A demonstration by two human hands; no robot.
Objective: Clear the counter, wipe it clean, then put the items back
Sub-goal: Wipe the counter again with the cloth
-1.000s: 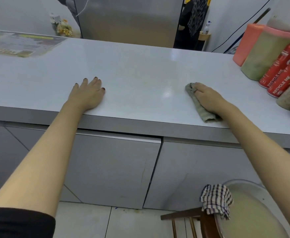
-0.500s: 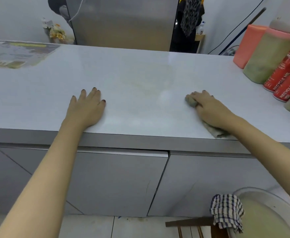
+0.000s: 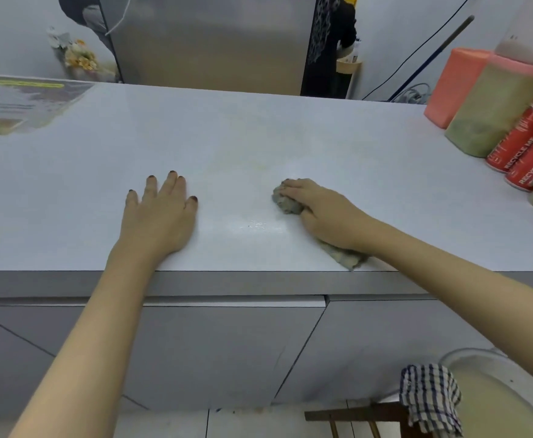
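The white counter [image 3: 258, 143] runs across the view. My right hand [image 3: 322, 210] presses a grey-green rag [image 3: 285, 202] onto it right of centre, fingers closed over the bunched cloth; a tail of the rag [image 3: 344, 256] trails under my wrist to the front edge. My left hand [image 3: 160, 213] lies flat on the counter to the left, fingers apart, holding nothing. At the right end stand a pink container [image 3: 451, 86], a pink-lidded tub of greenish powder [image 3: 492, 112] and two red cans [image 3: 530, 143].
A printed sheet [image 3: 15, 102] lies on the counter's far left. A steel fridge [image 3: 208, 39] stands behind, with a person [image 3: 331, 36] in dark clothes beside it. Below right, a checked cloth [image 3: 429, 399] hangs on a wooden chair by a basin [image 3: 495, 403] of cloudy water.
My right hand has slid the rag leftward along the counter, bunching it under the fingers. My left hand stays flat in place. The view has tilted slightly.
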